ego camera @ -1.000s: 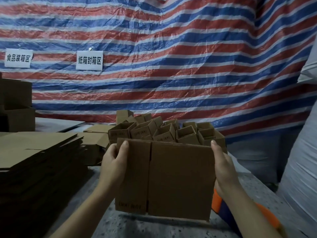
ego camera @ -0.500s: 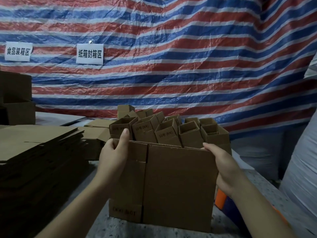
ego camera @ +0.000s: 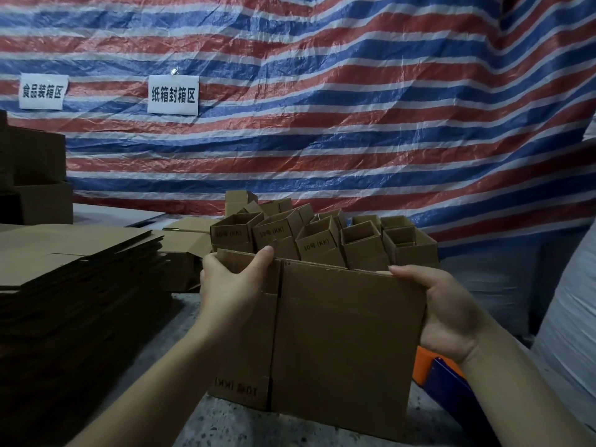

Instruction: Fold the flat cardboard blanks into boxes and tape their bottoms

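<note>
A flat cardboard blank stands upright in front of the person, held by both hands at its upper corners above the speckled tabletop; whether its lower edge touches that surface cannot be told. The left hand grips the blank's top left corner, its grip pinching the cardboard with the thumb lying over the top edge and the other fingers hidden behind the panel. The right hand holds the top right corner, its grip pinching the board with the thumb laid along the top edge and the palm against the side. The blank's narrow left panel carries upside-down print near its bottom. Just behind the blank stands a cluster of folded boxes, open tops up. To the left lies a tall stack of flat blanks. An orange and blue object shows below the right wrist, partly hidden. A red, white and blue striped tarp hangs behind, bearing two white paper signs.
</note>
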Available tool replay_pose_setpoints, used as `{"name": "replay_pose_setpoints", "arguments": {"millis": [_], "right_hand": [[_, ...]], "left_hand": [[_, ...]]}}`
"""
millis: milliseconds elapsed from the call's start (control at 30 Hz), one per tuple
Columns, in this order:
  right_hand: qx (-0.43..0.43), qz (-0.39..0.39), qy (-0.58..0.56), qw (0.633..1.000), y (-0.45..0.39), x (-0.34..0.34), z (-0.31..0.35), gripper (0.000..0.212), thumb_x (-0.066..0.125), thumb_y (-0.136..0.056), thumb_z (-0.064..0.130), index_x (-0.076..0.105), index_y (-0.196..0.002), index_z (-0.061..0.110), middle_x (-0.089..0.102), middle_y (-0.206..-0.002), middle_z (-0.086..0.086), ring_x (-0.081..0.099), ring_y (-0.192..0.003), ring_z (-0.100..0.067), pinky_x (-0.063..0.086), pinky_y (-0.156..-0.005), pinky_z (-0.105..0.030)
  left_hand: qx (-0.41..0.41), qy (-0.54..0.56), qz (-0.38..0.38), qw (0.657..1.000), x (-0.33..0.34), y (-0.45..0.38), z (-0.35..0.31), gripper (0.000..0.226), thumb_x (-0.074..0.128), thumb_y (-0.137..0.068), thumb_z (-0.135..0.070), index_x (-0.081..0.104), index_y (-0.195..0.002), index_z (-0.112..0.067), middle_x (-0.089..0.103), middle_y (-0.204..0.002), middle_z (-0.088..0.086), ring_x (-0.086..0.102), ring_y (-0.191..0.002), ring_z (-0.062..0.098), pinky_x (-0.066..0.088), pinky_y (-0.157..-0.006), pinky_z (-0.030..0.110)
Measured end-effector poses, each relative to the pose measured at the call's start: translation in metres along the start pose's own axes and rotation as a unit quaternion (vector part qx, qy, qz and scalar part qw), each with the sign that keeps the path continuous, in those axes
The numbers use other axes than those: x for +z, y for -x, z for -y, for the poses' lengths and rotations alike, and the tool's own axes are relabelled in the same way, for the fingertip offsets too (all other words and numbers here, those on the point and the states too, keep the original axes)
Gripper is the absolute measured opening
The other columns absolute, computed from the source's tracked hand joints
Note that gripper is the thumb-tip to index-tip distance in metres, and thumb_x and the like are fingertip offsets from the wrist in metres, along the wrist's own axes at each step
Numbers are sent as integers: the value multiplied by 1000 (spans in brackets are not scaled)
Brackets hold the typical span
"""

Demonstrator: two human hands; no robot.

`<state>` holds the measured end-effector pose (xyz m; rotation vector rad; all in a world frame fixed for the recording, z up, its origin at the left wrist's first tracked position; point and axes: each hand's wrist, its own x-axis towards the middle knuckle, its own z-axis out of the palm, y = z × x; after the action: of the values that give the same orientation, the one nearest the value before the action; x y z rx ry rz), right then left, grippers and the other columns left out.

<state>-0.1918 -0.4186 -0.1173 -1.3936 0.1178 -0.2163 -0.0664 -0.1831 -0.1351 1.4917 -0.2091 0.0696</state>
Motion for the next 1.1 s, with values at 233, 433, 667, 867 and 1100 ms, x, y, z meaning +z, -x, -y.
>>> {"name": "replay_pose_setpoints", "arguments": {"millis": [233,433,667,867,1100], "right_hand": [[6,5,6,1000,1,3,0,43,53,-86,39,78,-110,14,71,-121,-17,72,-107,-28,58,-84,-44],[-8,1,-30,1000,2,7,1,44,49,-86,39,79,-109,17,76,-104,-12,75,-87,-21,60,-68,-37],[-18,-50,-34,998,5,27,2,37,45,-99,33,69,-124,19,74,-117,-13,73,-97,-24,59,-72,-39],[-8,-67,-7,998,7,50,-4,40,43,-105,38,59,-137,21,67,-127,-17,62,-120,-32,49,-103,-50],[-26,-67,22,997,14,45,3,29,47,-96,20,73,-107,27,72,-103,-12,71,-84,-22,58,-63,-36]], "left_hand": [[-26,15,14,999,-2,-5,-2,41,71,-81,-48,45,-103,-26,57,-116,10,61,-101,28,54,-84,50],[-60,3,74,995,-8,-11,-8,36,68,-81,-52,44,-98,-31,63,-107,10,65,-93,28,48,-64,37],[-55,86,187,977,-25,-10,-7,43,50,-100,-21,46,-139,-2,59,-120,19,57,-109,35,44,-81,35],[-94,119,261,953,-31,-8,-16,34,46,-93,-32,58,-125,-28,77,-94,8,74,-77,17,56,-58,28],[-74,145,329,930,-31,-1,-16,55,49,-77,-32,58,-131,-29,69,-120,14,72,-86,22,56,-62,34]]}}
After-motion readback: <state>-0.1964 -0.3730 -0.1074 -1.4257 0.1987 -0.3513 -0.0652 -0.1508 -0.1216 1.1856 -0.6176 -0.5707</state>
